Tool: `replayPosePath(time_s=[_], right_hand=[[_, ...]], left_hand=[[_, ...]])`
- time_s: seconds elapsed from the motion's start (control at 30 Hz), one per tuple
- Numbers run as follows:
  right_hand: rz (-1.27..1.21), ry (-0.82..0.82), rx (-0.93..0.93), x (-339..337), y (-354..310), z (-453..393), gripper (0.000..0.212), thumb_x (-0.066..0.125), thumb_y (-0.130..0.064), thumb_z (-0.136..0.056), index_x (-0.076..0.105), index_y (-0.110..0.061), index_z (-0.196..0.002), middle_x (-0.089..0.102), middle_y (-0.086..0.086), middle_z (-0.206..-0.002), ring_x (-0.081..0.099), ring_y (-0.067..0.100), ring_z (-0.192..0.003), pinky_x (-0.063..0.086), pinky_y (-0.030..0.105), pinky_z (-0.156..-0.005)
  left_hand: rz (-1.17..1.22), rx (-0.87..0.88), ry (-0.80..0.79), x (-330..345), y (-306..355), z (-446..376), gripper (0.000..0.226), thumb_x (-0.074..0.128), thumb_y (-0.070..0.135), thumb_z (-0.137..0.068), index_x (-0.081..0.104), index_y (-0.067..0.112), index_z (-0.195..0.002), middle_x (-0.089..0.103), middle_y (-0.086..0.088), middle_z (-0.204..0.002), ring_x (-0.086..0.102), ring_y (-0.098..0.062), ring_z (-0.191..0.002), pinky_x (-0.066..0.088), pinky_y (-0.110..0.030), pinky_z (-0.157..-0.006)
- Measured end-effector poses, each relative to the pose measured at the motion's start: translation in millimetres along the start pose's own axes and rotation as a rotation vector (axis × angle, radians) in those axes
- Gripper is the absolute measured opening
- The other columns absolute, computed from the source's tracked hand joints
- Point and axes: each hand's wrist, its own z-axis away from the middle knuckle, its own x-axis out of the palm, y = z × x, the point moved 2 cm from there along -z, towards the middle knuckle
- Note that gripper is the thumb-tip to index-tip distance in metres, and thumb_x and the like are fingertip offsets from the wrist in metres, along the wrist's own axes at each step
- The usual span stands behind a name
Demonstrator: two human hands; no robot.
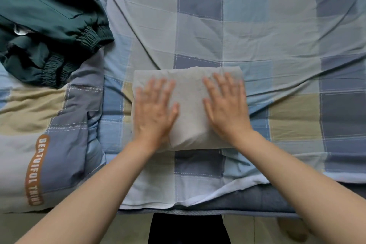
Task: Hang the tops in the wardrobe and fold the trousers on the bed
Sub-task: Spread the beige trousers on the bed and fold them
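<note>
Both hands (190,105) flat on folded trousers (189,89), bed (277,25).

- We count two hands, the left hand (153,108) and the right hand (225,105), both on the folded pale garment (190,105).
- One folded pale garment.
- One dark green garment (49,25), far left of it.
- One checked bedsheet (277,35) beneath it.

I am seeing both hands, the left hand (154,109) and right hand (225,105), lying flat on the folded grey trousers (190,105), taking up the near middle of the checked bedsheet (277,35). Wide bare sheet is lying open beyond and to the right. Leftward, the rolled quilt (65,144) and the dark green trousers (49,25) heaped on it are blocking passage.
</note>
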Motion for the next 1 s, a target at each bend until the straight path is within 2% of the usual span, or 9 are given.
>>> replayPosePath(time_s=[0.07, 0.13, 0.3, 0.47, 0.53, 0.6, 0.7, 0.83, 1.0], right_hand=[[0.029, -0.15, -0.107, 21.9, -11.7, 3.1, 0.053, 0.036, -0.045, -0.093, 0.046, -0.023, -0.14, 0.042, 0.006, -0.148, 0.035, 0.031, -0.138, 0.018, 0.056, -0.112], [0.058, -0.252, -0.05, 42.1, -2.5, 9.0, 0.056, 0.031, -0.05, -0.094, 0.039, -0.028, -0.145, 0.034, 0.003, -0.153, 0.029, 0.029, -0.142, 0.015, 0.054, -0.114], [0.061, -0.258, 0.061, 63.1, 18.3, 15.4, 0.057, 0.029, -0.049, -0.094, 0.032, -0.031, -0.148, 0.031, 0.004, -0.155, 0.026, 0.024, -0.143, 0.015, 0.049, -0.115], [0.014, -0.181, 0.268, 65.0, 29.6, 24.3, 0.058, 0.032, -0.045, -0.095, 0.026, -0.029, -0.15, 0.024, 0.0, -0.158, 0.02, 0.022, -0.145, 0.01, 0.054, -0.115], [-0.036, -0.184, 0.436, 62.5, 39.5, 35.3, 0.058, 0.033, -0.046, -0.097, 0.021, -0.031, -0.151, 0.018, -0.001, -0.159, 0.019, 0.031, -0.144, 0.016, 0.055, -0.113], [-0.161, -0.167, 0.554, 58.2, 46.4, 42.9, 0.055, 0.035, -0.043, -0.099, 0.021, -0.03, -0.151, 0.025, 0.008, -0.155, 0.029, 0.039, -0.135, 0.028, 0.05, -0.109], [-0.406, -0.102, 0.665, 50.6, 42.9, 45.7, 0.055, 0.04, -0.038, -0.099, 0.023, -0.028, -0.15, 0.041, 0.018, -0.136, 0.042, 0.039, -0.121, 0.034, 0.043, -0.1], [-0.546, -0.132, 0.753, 44.1, 33.2, 45.7, 0.057, 0.041, -0.038, -0.099, 0.018, -0.029, -0.151, 0.04, 0.018, -0.138, 0.045, 0.037, -0.122, 0.035, 0.039, -0.098], [-0.693, -0.118, 0.754, 46.5, 34.6, 46.2, 0.055, 0.042, -0.037, -0.099, 0.023, -0.024, -0.15, 0.036, 0.005, -0.151, 0.037, 0.027, -0.135, 0.029, 0.031, -0.105]], left_hand=[[-0.08, 0.176, -0.173, 24.1, 16.5, 8.7, 0.062, 0.037, 0.048, -0.092, 0.038, 0.022, -0.148, 0.042, -0.005, -0.152, 0.036, -0.03, -0.142, 0.019, -0.053, -0.113], [-0.116, 0.077, -0.338, 42.7, 7.2, 13.8, 0.065, 0.03, 0.053, -0.091, 0.032, 0.028, -0.151, 0.03, 0.0, -0.159, 0.025, -0.026, -0.147, 0.01, -0.055, -0.114], [-0.17, -0.188, -0.409, 66.1, -37.5, 22.1, 0.068, 0.017, 0.058, -0.089, 0.017, 0.036, -0.154, 0.015, 0.011, -0.163, 0.014, -0.013, -0.149, 0.001, -0.06, -0.114], [-0.135, -0.252, -0.358, 65.9, -56.6, 36.5, 0.068, 0.021, 0.056, -0.091, 0.018, 0.032, -0.155, 0.015, 0.008, -0.163, 0.013, -0.017, -0.15, 0.008, -0.057, -0.116], [-0.099, -0.305, -0.346, 63.9, -59.0, 41.3, 0.069, 0.021, 0.055, -0.091, 0.018, 0.029, -0.155, 0.013, 0.006, -0.163, 0.01, -0.017, -0.151, 0.011, -0.053, -0.117], [-0.055, -0.346, -0.31, 61.1, -53.6, 42.7, 0.065, 0.03, 0.05, -0.095, 0.02, 0.026, -0.155, 0.013, 0.003, -0.164, 0.01, -0.018, -0.151, 0.013, -0.05, -0.117], [0.08, -0.514, -0.154, 51.9, -45.3, 43.5, 0.06, 0.051, 0.035, -0.096, 0.034, 0.017, -0.15, 0.029, -0.007, -0.158, 0.027, -0.027, -0.144, 0.026, -0.047, -0.112], [0.364, -0.857, 0.098, 37.9, -39.6, 42.4, 0.053, 0.061, 0.03, -0.091, 0.044, 0.012, -0.138, 0.048, -0.013, -0.136, 0.047, -0.033, -0.12, 0.036, -0.04, -0.098], [0.754, -1.022, 0.014, 36.7, -34.3, 43.6, 0.034, 0.064, 0.036, -0.091, 0.057, 0.012, -0.114, 0.063, -0.007, -0.115, 0.058, -0.026, -0.109, 0.044, -0.033, -0.092]])
